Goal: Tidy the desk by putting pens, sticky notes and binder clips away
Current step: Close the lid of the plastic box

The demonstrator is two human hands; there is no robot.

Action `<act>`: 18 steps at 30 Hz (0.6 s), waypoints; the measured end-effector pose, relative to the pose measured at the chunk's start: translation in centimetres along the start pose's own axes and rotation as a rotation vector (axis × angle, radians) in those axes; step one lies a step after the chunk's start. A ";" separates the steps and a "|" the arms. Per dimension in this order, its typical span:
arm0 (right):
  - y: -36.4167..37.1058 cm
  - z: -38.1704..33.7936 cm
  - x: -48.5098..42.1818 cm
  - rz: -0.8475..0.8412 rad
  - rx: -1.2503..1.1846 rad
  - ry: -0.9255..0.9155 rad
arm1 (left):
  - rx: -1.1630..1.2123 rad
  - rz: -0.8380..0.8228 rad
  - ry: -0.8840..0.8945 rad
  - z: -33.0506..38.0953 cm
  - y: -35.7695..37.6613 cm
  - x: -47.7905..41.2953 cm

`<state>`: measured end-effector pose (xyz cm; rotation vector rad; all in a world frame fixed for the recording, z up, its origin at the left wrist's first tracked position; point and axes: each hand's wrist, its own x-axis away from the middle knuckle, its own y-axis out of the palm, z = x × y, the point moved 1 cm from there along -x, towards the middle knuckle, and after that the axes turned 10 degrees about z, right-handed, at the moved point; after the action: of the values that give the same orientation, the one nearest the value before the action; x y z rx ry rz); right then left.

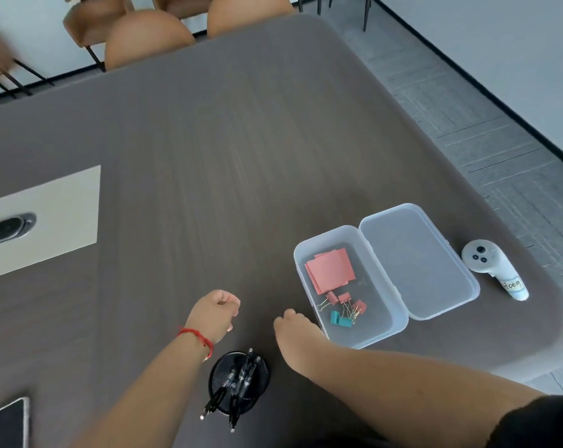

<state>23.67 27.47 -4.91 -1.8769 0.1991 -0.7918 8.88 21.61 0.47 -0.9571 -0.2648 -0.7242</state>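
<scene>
left hand point(216, 310): curled into a loose fist over the desk point(209, 156), holding nothing
right hand point(294, 328): beside the box, grip hidden, can't tell
clear box point(309, 253): lid open; pink sticky notes point(331, 269), binder clips point(346, 308) inside
pens point(236, 386): in black mesh cup point(218, 373)

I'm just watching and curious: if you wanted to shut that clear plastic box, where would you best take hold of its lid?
Probably at the lid's far long edge, the one toward the white controller, coming from that right side. The lid lies flat open beside the box, joined along the middle, so the free edge swings up and over the sticky notes and binder clips.
</scene>
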 end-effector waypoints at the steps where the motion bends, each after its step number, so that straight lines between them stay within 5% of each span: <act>1: -1.1 0.1 0.6 0.022 -0.040 0.001 | -0.007 -0.002 -0.006 -0.1 -0.3 0.0; 6: -5.1 6.8 3.7 0.151 -0.029 0.146 | -0.022 -0.027 -0.007 0.8 -0.2 0.2; 10: -5.6 13.0 5.4 0.183 -0.331 0.375 | 0.050 -0.166 -0.037 3.2 3.4 0.7; 15: -6.8 20.4 7.6 0.630 -0.363 0.722 | 0.268 -0.337 -0.261 5.8 8.9 1.9; 18: -7.0 23.8 7.3 0.485 -0.365 0.862 | 0.381 -0.470 -0.435 6.7 11.3 2.6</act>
<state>42.20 45.19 -1.39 -1.5810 1.3553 -1.2210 19.01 30.02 -1.73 -0.6796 -0.9993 -0.8451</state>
